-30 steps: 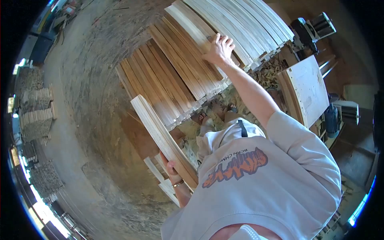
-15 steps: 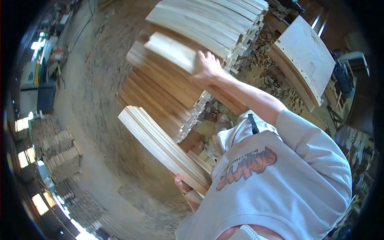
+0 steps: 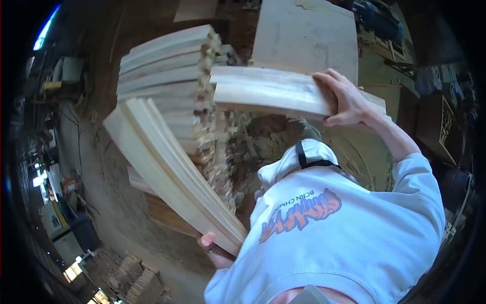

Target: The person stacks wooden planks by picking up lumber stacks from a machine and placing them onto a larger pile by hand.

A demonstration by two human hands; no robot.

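Note:
My left hand point(image 3: 210, 245), low and close to my body, is closed around the lower end of several pale wooden boards point(image 3: 172, 167). This bundle slants up and away to the left, its near end by my shirt. Over on the right, my right hand point(image 3: 347, 99) grips more pale wooden boards point(image 3: 273, 93), with its thumb along the near edge and its fingers over the far edge. These lie roughly level across the view, apart from the bundle. Behind the bundle rises a stack of wooden boards point(image 3: 162, 73), its lower part largely hidden.
Beyond the right-hand boards stands a flat, pale panel tabletop point(image 3: 304, 35), with a dark motor-like machine point(image 3: 382, 23) at its far right. Browner boards point(image 3: 169, 215) lie low behind the bundle. Further piles of wood point(image 3: 134, 278) stand on the dusty floor at lower left.
My right hand has lifted boards off the stack and carried them right. The view has turned rightward, toward the panel tabletop. My left hand still holds its bundle.

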